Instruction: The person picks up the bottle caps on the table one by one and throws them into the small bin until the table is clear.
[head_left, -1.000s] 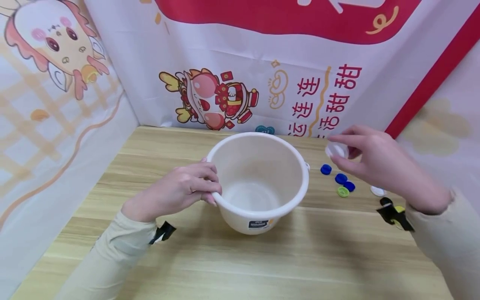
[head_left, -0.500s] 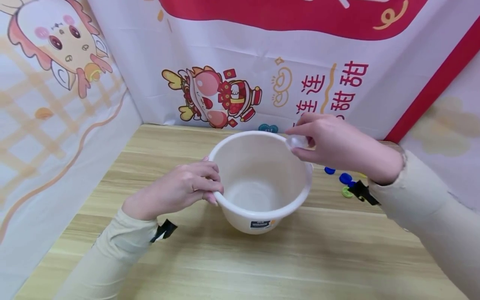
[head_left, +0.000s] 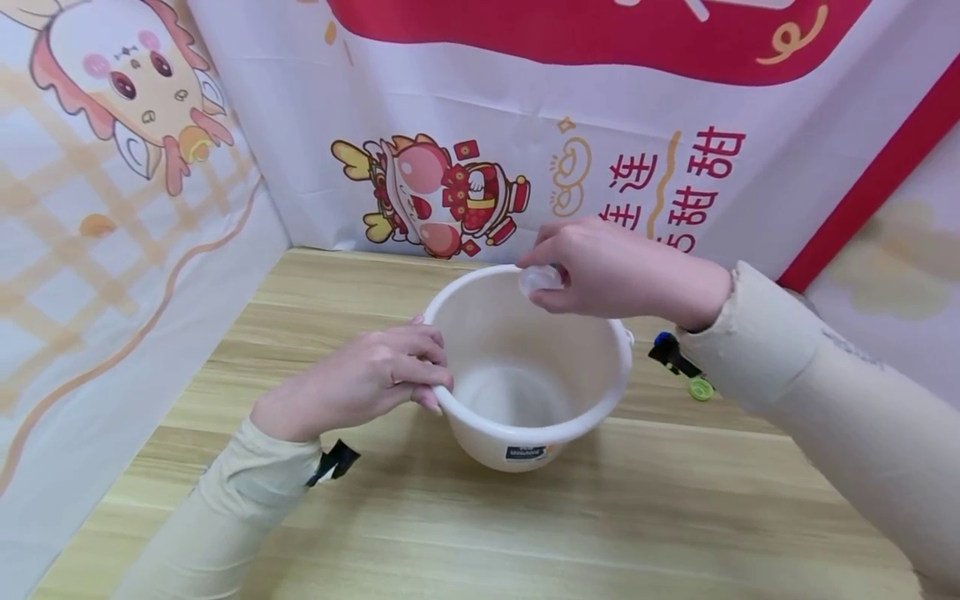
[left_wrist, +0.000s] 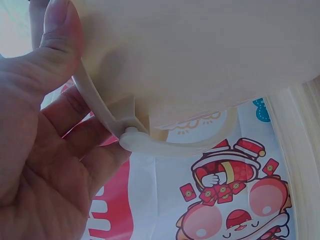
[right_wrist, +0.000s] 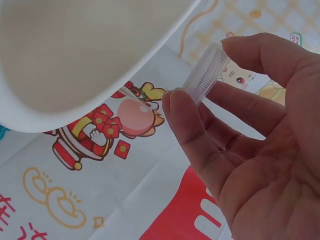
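A white plastic bucket [head_left: 480, 437] with a dark label stands on the table. My left hand [head_left: 367, 371] grips its left rim; in the left wrist view the thumb is on one side of the rim and the fingers curl under the other, next to the bucket's handle [left_wrist: 175, 148]. My right hand [head_left: 600, 267] is over the bucket's far rim, pinching a clear, ridged bottle cap [right_wrist: 206, 72] between thumb and fingertip. From the head camera, the cap overlaps the inner far wall of the bucket. The bucket's visible floor holds nothing.
To the bucket's right on the wooden table [head_left: 480, 533] lie a green bottle cap [head_left: 701, 388] and a blue cap [head_left: 663, 340], partly covered by the black strap piece on the right wrist. A printed cloth [head_left: 450, 92] hangs behind the table.
My right hand has carried the clear cap leftward, from above the loose caps to over the bucket's far rim. Its sleeve now hides most of those caps. The left hand keeps its grip.
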